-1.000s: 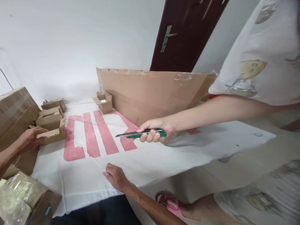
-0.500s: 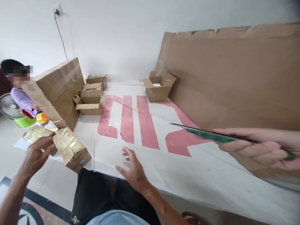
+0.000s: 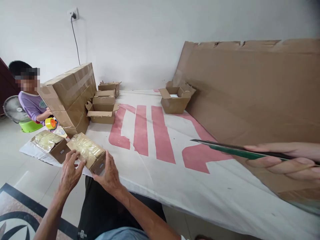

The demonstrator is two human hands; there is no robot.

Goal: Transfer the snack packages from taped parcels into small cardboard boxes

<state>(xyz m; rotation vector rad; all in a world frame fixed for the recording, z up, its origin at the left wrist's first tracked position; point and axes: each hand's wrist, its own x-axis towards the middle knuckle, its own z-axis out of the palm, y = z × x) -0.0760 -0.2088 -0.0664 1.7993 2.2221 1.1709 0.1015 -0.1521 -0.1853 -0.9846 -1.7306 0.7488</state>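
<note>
A small cardboard box with clear tape across its top sits at the table's near left edge. My left hand holds its near left side, with the fingertips on the taped top and lower edge. My right hand grips the right end, fingers up along the side and thumb at the bottom corner. Just left of it lies a second taped box, apart from both hands.
Another person's hand holds a pointed blade with green on it over the table's right. Stacked cartons, small open boxes, an open-flapped box and a large cardboard sheet stand behind. A person is at left, near a yellow tape roll.
My right hand has moved left from over the cloth onto the box. My left hand has come from the left-hand box to the same box. The view has shifted slightly.
</note>
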